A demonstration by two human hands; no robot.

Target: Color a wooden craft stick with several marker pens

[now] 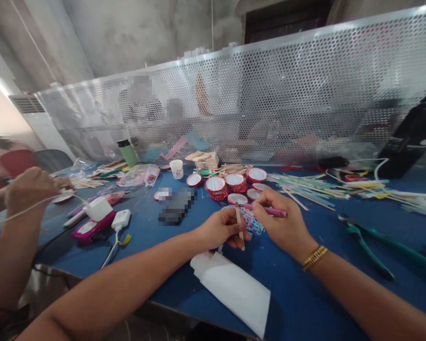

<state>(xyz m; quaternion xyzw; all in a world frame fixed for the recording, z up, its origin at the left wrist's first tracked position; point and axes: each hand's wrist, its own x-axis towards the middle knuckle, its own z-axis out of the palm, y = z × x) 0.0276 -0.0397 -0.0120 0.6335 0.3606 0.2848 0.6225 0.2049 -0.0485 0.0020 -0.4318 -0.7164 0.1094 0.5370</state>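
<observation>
My left hand [220, 230] is closed around a thin wooden craft stick [239, 223], held nearly upright over the blue table [305, 284]. My right hand [281, 222] pinches a pink pen [270, 210] whose tip points left toward the stick. A gold bracelet [315, 257] sits on my right wrist. Under both hands lies a small heap of coloured rubber bands [252, 222]. Several red-rimmed white lids [234, 182] lie just beyond the hands.
A white folded bag [234, 289] lies at the near edge. Green-handled pliers [367, 241] rest to the right, sticks and straws [326, 189] behind them. Another person's arm [17, 222] holds a cable at left near chargers [102, 213]. A perforated metal screen [270, 94] backs the table.
</observation>
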